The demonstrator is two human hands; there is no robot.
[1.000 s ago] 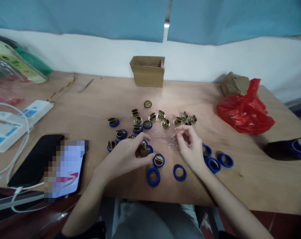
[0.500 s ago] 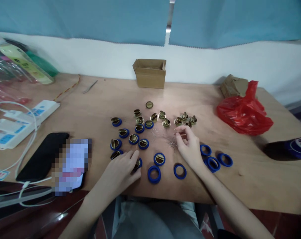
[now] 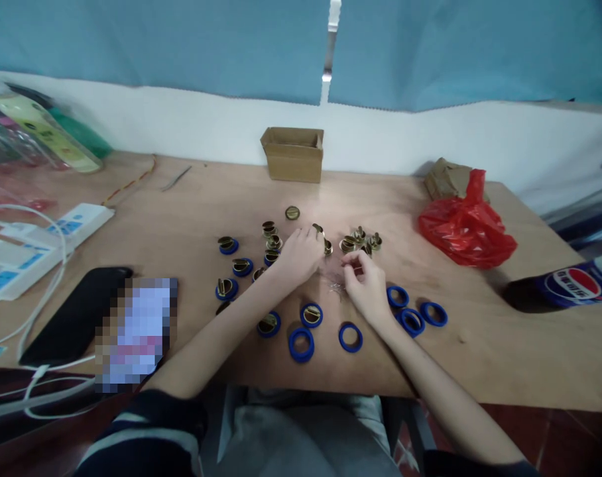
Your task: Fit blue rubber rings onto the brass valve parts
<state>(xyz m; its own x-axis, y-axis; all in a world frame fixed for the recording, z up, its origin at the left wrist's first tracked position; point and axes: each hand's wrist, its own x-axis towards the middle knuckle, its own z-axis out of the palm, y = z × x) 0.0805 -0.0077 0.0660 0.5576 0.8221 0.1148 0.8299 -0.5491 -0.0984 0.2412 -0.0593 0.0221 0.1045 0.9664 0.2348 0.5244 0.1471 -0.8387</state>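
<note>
My left hand [image 3: 301,254] reaches over the brass pieces with its fingers bent forward and down. Its fingertips are at a round brass piece with an upright flap [image 3: 317,229]; how they touch it is hidden. My right hand [image 3: 365,281] is closed in a pinch just above a small heap of thin metal pins [image 3: 337,287]. What it pinches is too small to make out. Several brass pieces stand bare near the right fingers, one brass piece [image 3: 347,244] among them. Left of and below my left hand, other brass pieces sit in blue rings, such as this ringed piece [image 3: 311,315].
Loose blue rings [image 3: 351,338] lie near my right forearm and the front. A cardboard box [image 3: 294,162] stands against the wall. To the right are a red plastic bag [image 3: 467,228] and a cola bottle [image 3: 564,288]. Phones [image 3: 77,317] and a power strip [image 3: 52,248] lie left.
My left hand has left the ringed piece near the front and moved up and right to the bare brass pieces. That ringed piece now lies uncovered. My right hand stays pinched by the pins.
</note>
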